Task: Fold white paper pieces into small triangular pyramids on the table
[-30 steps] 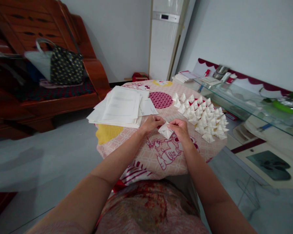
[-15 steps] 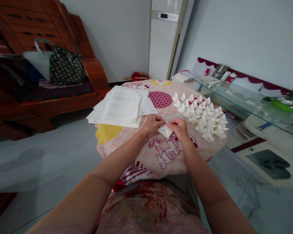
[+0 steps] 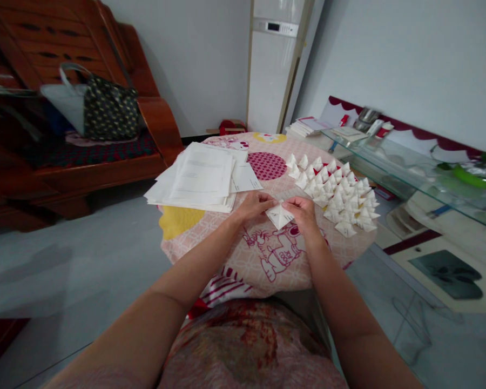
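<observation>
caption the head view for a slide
Left hand and right hand hold a white folded-paper piece between stacked white paper sheets and clustered pointed white paper shapes.

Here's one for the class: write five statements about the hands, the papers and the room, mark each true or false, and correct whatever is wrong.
1. The left hand and right hand are on the same small folded paper. True.
2. The flat sheets lie to the right of both hands. False: they lie to the left.
3. Many folded pieces stand grouped on the right of the tablecloth. True.
4. The tablecloth is plain white. False: it is pinkish and patterned.
5. A dark patterned bag is on the wooden bench. True.
</observation>
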`<control>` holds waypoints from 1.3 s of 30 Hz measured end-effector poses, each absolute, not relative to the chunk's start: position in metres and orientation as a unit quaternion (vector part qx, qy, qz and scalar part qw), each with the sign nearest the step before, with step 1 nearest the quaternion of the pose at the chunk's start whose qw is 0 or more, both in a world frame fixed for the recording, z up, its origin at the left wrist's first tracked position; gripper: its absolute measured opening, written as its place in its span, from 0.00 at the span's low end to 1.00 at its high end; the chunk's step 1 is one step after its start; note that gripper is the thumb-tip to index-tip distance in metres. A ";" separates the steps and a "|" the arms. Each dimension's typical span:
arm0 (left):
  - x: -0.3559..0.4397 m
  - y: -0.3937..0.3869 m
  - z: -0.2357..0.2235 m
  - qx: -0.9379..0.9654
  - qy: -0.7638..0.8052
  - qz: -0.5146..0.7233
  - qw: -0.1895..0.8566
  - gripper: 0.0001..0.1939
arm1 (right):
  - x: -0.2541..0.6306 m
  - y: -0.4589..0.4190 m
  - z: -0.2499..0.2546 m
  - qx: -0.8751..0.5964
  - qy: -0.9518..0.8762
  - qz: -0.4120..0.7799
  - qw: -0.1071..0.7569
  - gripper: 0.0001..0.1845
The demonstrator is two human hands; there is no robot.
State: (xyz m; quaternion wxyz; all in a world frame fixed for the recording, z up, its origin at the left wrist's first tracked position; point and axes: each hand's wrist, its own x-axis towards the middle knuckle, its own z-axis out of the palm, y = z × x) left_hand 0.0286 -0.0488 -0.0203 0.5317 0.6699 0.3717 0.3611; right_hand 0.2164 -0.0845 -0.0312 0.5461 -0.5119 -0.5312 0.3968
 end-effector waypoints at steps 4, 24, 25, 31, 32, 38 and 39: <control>0.027 -0.049 -0.020 0.663 0.344 0.307 0.589 0.14 | 0.215 -0.087 -0.023 -0.516 -0.498 0.414 0.561 0.12; 0.035 -0.054 -0.013 0.652 0.370 0.284 0.597 0.09 | 0.213 -0.087 -0.028 -0.508 -0.506 0.421 0.556 0.12; 0.035 -0.054 -0.013 0.655 0.367 0.283 0.597 0.08 | 0.213 -0.088 -0.028 -0.507 -0.512 0.419 0.553 0.12; 0.036 -0.051 -0.020 0.674 0.367 0.277 0.578 0.09 | 0.209 -0.090 -0.026 -0.514 -0.534 0.412 0.531 0.12; 0.037 -0.050 -0.022 0.675 0.364 0.280 0.577 0.09 | 0.209 -0.090 -0.026 -0.515 -0.534 0.411 0.530 0.12; 0.038 -0.050 -0.027 0.682 0.342 0.278 0.584 0.09 | 0.209 -0.086 -0.029 -0.510 -0.522 0.423 0.537 0.12; 0.038 -0.050 -0.027 0.680 0.339 0.277 0.588 0.09 | 0.208 -0.086 -0.029 -0.511 -0.521 0.425 0.535 0.12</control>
